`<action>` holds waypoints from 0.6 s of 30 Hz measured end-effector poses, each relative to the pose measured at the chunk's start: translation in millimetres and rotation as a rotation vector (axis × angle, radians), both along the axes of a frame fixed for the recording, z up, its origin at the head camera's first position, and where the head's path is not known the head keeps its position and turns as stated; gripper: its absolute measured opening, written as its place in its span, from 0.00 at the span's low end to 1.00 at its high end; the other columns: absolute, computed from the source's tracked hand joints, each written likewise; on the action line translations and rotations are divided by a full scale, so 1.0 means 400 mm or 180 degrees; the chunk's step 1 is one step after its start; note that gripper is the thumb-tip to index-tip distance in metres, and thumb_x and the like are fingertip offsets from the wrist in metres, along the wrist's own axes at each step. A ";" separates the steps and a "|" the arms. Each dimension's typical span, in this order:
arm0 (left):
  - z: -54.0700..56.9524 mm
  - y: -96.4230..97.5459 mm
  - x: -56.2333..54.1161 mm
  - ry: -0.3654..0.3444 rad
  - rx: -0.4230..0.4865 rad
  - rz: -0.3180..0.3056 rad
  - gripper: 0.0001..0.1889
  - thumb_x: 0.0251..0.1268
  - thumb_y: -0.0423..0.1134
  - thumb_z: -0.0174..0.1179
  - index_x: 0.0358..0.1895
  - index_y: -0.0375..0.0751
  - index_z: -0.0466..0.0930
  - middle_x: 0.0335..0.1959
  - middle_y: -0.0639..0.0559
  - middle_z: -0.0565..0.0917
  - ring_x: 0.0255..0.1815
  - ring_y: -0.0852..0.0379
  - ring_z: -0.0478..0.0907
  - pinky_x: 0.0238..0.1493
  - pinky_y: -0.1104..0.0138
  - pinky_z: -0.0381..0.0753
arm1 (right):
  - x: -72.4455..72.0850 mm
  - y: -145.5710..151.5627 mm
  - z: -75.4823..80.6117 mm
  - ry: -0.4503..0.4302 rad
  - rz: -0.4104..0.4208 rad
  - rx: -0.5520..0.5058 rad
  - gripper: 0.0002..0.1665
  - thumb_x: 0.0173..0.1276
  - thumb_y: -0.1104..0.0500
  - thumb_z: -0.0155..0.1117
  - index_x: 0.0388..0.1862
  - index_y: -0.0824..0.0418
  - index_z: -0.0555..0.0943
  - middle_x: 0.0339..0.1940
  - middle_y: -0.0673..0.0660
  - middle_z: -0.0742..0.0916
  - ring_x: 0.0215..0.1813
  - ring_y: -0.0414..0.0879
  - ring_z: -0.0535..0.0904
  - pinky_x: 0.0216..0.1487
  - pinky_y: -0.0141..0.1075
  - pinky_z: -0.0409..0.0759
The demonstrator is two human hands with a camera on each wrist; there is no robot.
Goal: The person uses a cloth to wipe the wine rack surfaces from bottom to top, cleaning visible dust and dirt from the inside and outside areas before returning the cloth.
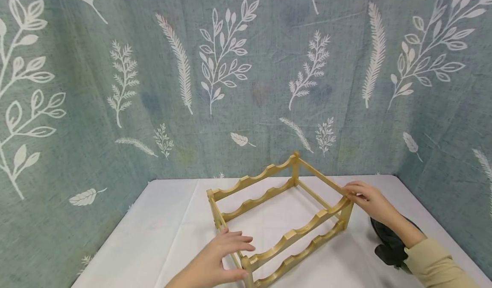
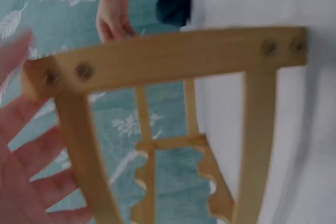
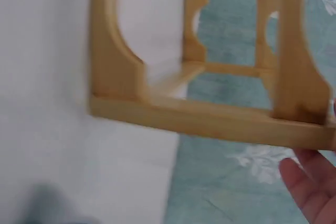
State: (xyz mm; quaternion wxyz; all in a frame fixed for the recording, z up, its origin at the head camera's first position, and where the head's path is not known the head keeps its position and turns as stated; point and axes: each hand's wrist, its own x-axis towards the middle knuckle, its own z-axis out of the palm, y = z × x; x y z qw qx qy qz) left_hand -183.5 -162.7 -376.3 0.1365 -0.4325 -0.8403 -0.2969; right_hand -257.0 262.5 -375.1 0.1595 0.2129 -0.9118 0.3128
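Note:
A light wooden wine rack point(image 1: 303, 230) with two tiers of scalloped rails stands at an angle on the white table. My left hand point(image 1: 217, 258) is at its near left corner, fingers spread over the side rail and thumb in front of the post. In the left wrist view, the fingers point(image 2: 39, 158) lie straight beside the corner post point(image 2: 73, 129). At the right corner, my right hand point(image 1: 370, 200) pinches the top of the post. The right wrist view shows its fingers point(image 3: 310, 182) against the corner, the rest cut off by the frame edge.
A dark, soft-looking object point(image 1: 388, 241) lies on the table at the right, partly hidden by the right forearm. Leaf-patterned green cloth point(image 1: 246, 66) hangs behind and on both sides of the white table point(image 1: 169, 219). Dark screw heads point(image 2: 84, 70) show on the rack's end post.

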 end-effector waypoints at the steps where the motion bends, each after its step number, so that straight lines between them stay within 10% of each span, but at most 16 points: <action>1: -0.008 0.007 0.013 0.0014 -0.0030 -0.0035 0.16 0.55 0.50 0.63 0.48 0.54 0.79 0.52 0.53 0.81 0.56 0.50 0.74 0.55 0.43 0.66 | -0.002 0.006 -0.009 0.0080 0.0003 -0.0049 0.14 0.63 0.71 0.57 0.48 0.68 0.79 0.49 0.64 0.79 0.46 0.51 0.77 0.40 0.41 0.80; 9: -0.038 0.004 0.014 -0.0769 0.0484 0.0106 0.11 0.52 0.46 0.66 0.39 0.57 0.79 0.52 0.55 0.80 0.64 0.46 0.66 0.55 0.36 0.61 | 0.019 0.012 -0.047 0.0895 -0.0075 -0.0045 0.16 0.52 0.79 0.60 0.38 0.67 0.83 0.43 0.62 0.82 0.49 0.26 0.71 0.43 0.11 0.68; 18: -0.044 -0.057 -0.061 -0.1345 0.0722 -0.0296 0.08 0.52 0.36 0.66 0.34 0.50 0.77 0.54 0.47 0.79 0.69 0.50 0.58 0.53 0.30 0.54 | 0.047 -0.001 -0.061 0.1051 -0.0024 -0.0233 0.15 0.50 0.79 0.62 0.34 0.64 0.84 0.41 0.57 0.82 0.49 0.23 0.70 0.42 0.11 0.68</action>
